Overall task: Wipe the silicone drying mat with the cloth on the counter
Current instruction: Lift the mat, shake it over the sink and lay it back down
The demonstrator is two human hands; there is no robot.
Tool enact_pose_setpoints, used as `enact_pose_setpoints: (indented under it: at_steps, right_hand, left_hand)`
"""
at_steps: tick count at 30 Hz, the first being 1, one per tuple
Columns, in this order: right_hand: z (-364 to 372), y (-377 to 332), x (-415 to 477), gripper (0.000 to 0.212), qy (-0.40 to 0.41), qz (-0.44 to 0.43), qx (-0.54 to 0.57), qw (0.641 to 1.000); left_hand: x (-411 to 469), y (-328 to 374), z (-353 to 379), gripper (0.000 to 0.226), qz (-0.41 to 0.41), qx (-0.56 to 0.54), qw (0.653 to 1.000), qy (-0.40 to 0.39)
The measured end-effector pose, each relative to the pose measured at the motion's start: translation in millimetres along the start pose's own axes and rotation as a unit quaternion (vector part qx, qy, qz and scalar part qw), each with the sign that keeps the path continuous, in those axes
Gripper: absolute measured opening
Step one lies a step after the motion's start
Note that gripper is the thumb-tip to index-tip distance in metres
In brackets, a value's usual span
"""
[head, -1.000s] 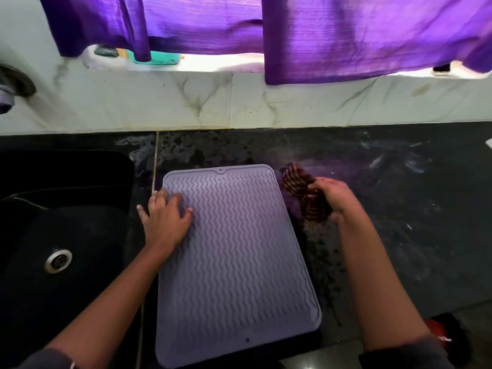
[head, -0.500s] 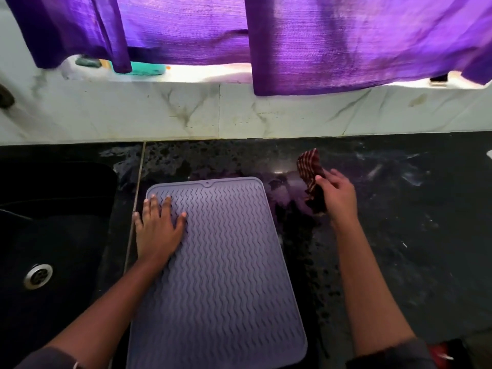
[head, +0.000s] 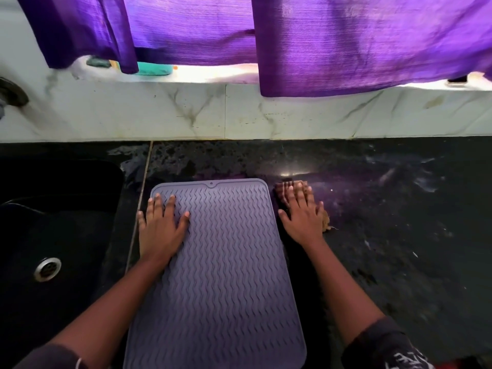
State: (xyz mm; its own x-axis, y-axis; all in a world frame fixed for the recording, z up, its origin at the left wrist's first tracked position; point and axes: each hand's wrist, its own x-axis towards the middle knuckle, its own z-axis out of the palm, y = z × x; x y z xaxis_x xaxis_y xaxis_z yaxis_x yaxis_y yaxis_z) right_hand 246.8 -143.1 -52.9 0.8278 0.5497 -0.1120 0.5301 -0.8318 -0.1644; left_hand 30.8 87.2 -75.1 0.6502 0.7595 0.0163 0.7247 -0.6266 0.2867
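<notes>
My left hand [head: 162, 230], fingers spread flat, pins the silicone drying mat [head: 226, 275] against sliding; my right hand [head: 303, 219], fingers straight, presses the cloth [head: 282, 189] on the counter [head: 399, 222] beside the mat's far-right corner.

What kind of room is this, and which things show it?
Most likely a home kitchen: a black sink with a metal drain is set in the dark stone counter, and a silicone drying mat lies beside it.
</notes>
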Motion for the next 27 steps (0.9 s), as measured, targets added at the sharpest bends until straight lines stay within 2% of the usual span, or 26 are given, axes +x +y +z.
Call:
enact_pose_setpoints:
  at_steps: [4, 7, 9, 12, 14, 15, 20, 24, 27]
  right_hand:
    - [-12.6, -3.4, 10.9, 0.076, -0.090, 0.011, 0.037, 0.995]
    - [-25.7, -25.7, 26.5, 0.069, 0.001, -0.052, 0.049, 0.997]
    - [-32.2, -49.0, 39.7, 0.057, -0.002, -0.129, 0.084, 0.988]
    - [-32.9, -77.5, 59.2, 0.056, -0.089, -0.184, 0.000, 0.979]
    - [-29.3, -83.4, 68.3, 0.055, -0.097, -0.165, -0.076, 0.978]
    - [-29.1, -84.8, 70.8, 0.051, -0.085, -0.157, -0.104, 0.978]
    - [-53.7, -91.1, 73.0, 0.028, -0.032, -0.155, -0.147, 0.976]
    - [-103.7, -107.4, 53.5, 0.018, -0.071, -0.165, -0.088, 0.980]
    - [-163.5, -125.3, 20.4, 0.016, -0.070, -0.204, -0.039, 0.976]
  left_hand:
    - [2.9, 0.5, -1.0, 0.060, -0.014, -0.010, 1.000, -0.014]
    - [18.4, 4.2, -12.5, 0.051, -0.023, -0.100, 0.994, 0.028]
    - [38.7, 8.5, -24.6, 0.053, -0.013, -0.099, 0.994, 0.034]
    - [73.9, 3.9, -39.0, 0.060, -0.024, -0.022, 0.996, -0.088]
    - [85.5, -4.5, -44.4, 0.060, -0.017, 0.039, 0.985, -0.166]
    - [86.9, -8.7, -45.5, 0.057, -0.007, 0.062, 0.983, -0.175]
    - [76.3, -3.9, -69.6, 0.026, 0.030, 0.080, 0.995, -0.053]
    - [67.6, -9.7, -107.9, 0.021, 0.077, 0.098, 0.992, 0.011]
    - [51.3, -26.1, -157.1, 0.020, 0.083, 0.041, 0.994, 0.065]
